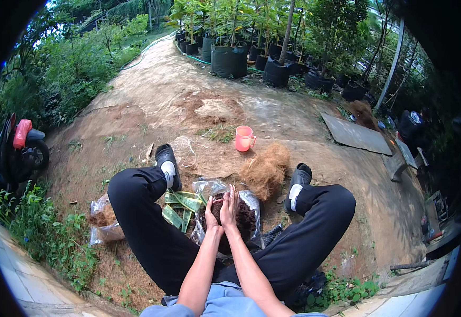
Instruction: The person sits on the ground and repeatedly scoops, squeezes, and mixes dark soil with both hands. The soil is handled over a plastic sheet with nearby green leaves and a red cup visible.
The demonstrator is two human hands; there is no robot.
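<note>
Between my knees lies a clear plastic bag point(254, 202), opened out around dark, crumbly soil point(246, 218). My left hand point(212, 217) and my right hand point(229, 209) are pressed together at the wrists above it. They cup a clump of the dark soil point(217, 197) between the palms; the fingers hide part of it. Cut green-and-yellow leaf pieces point(185, 202) lie left of the bag. A tangle of brown coconut fibre point(268, 168) sits just beyond it to the right. Farther ahead, a pink plastic mug point(244, 138) stands upright on the ground.
Another plastic bag with brown fibre point(105, 222) rests outside my left leg. White string point(187, 150) lies loose near my left sandal point(168, 162). Potted plants in black grow bags point(229, 61) line the back. A motorbike point(20, 150) is at left, a flat board point(355, 132) at right.
</note>
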